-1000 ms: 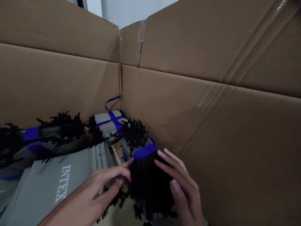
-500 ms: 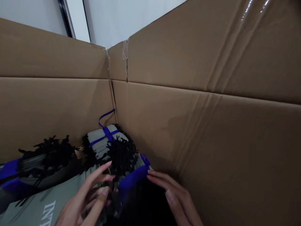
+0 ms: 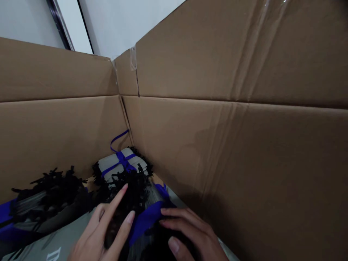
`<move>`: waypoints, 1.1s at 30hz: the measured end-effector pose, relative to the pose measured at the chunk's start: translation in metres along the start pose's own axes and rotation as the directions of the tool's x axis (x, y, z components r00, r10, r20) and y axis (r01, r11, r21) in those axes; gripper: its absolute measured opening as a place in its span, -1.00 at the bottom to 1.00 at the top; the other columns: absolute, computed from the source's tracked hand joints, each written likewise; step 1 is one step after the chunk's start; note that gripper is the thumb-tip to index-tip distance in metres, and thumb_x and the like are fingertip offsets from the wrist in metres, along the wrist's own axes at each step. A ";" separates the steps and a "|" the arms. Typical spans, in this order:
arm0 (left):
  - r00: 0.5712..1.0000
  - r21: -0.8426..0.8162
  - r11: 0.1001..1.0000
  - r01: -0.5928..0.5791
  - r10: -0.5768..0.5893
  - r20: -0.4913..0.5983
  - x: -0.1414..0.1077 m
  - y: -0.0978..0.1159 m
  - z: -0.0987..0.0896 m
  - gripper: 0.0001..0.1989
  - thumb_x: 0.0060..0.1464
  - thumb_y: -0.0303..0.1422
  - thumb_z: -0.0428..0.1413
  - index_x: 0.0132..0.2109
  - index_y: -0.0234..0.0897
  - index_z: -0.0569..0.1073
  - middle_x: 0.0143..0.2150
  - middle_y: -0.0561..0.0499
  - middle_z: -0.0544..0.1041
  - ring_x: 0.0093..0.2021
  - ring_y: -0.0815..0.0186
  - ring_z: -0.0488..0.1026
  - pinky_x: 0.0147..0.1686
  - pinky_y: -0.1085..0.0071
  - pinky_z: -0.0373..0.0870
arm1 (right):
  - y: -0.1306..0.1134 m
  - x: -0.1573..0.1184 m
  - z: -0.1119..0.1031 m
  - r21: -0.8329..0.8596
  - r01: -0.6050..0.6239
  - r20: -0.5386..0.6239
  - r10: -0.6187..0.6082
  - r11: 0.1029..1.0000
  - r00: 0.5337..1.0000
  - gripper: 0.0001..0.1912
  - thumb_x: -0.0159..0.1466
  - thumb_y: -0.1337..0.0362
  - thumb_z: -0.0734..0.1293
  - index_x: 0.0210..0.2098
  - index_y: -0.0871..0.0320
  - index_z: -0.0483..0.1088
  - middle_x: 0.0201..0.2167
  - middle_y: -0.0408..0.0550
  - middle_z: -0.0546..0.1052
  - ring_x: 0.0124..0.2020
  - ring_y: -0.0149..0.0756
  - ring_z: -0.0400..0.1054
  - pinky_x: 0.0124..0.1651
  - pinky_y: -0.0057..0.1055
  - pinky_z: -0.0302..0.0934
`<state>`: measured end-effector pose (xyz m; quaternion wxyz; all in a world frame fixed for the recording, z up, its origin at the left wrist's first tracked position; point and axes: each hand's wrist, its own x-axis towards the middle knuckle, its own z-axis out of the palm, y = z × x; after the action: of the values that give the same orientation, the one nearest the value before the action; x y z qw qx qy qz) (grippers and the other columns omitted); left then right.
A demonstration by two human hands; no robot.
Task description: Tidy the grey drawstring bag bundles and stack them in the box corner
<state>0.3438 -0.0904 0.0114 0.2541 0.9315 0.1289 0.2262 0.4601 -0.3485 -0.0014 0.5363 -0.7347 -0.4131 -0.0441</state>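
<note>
A bundle of flat grey pieces, possibly folded bags, with black cord-like ends and a blue band (image 3: 148, 219) around it lies low in a cardboard box. My left hand (image 3: 104, 228) rests at its left side, index finger and thumb apart over the black ends (image 3: 133, 188). On the right, my right hand (image 3: 193, 230) has its fingers stretched out, fingertips touching the blue band. The bundle's lower part is dark and partly hidden by both hands. I cannot see either hand closed around anything.
Another grey bundle (image 3: 112, 165) tied crosswise with blue ribbon sits in the box corner. At left lies a further black-ended bundle (image 3: 51, 203), behind a grey printed sheet or bag (image 3: 69, 232). Tall cardboard walls (image 3: 272, 163) rise behind and to the right.
Both hands have come down onto the bundle, the right fingertips shifting along the blue band. The bundle now sits more upright in view, and the camera has turned slightly right.
</note>
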 end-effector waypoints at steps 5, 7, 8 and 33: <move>0.990 0.158 0.979 0.130 -0.138 0.042 0.030 0.036 -0.007 -0.34 0.30 0.19 0.08 0.43 0.13 0.45 0.25 0.01 0.70 0.09 -0.15 0.72 -0.13 0.15 0.69 | 0.003 0.000 0.001 -0.005 0.026 0.006 -0.026 1.000 1.000 -0.71 0.49 -0.02 0.39 0.07 -0.16 0.69 0.11 -0.13 0.73 0.06 -0.11 0.68 0.14 -0.28 0.58; 0.976 0.213 0.958 0.193 -0.210 0.061 0.042 0.048 -0.010 -0.34 0.30 0.25 0.02 0.33 0.05 0.53 0.05 -0.02 0.78 -0.03 -0.16 0.76 -0.20 0.14 0.67 | 0.004 0.000 0.000 -0.010 0.015 0.004 -0.015 1.000 1.000 -0.70 0.49 -0.02 0.38 0.08 -0.14 0.68 0.12 -0.12 0.73 0.07 -0.10 0.68 0.14 -0.28 0.58; 0.975 0.204 0.959 0.198 -0.214 0.062 0.045 0.051 -0.011 -0.36 0.29 0.25 0.01 0.25 0.02 0.57 -0.06 -0.01 0.80 -0.09 -0.13 0.77 -0.23 0.17 0.65 | 0.004 0.001 -0.001 -0.009 0.011 0.013 -0.011 1.000 1.000 -0.70 0.50 -0.02 0.38 0.08 -0.14 0.68 0.12 -0.12 0.72 0.07 -0.11 0.67 0.15 -0.29 0.58; 0.919 0.190 0.925 -0.329 0.360 -0.160 0.044 0.026 0.010 -0.69 0.53 -0.23 0.00 0.22 0.04 0.57 0.18 0.02 0.59 0.18 0.16 0.58 0.13 0.24 0.54 | 0.001 0.018 0.004 0.275 -0.110 -0.117 0.147 0.955 0.982 -0.76 0.55 0.09 0.34 0.04 -0.18 0.67 0.02 -0.17 0.71 0.06 -0.26 0.60 0.15 -0.40 0.41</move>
<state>0.3900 -0.1006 0.0327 0.1212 0.9307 0.0042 0.3450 0.4715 -0.3349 0.0054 0.6592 -0.6762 -0.3290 -0.0030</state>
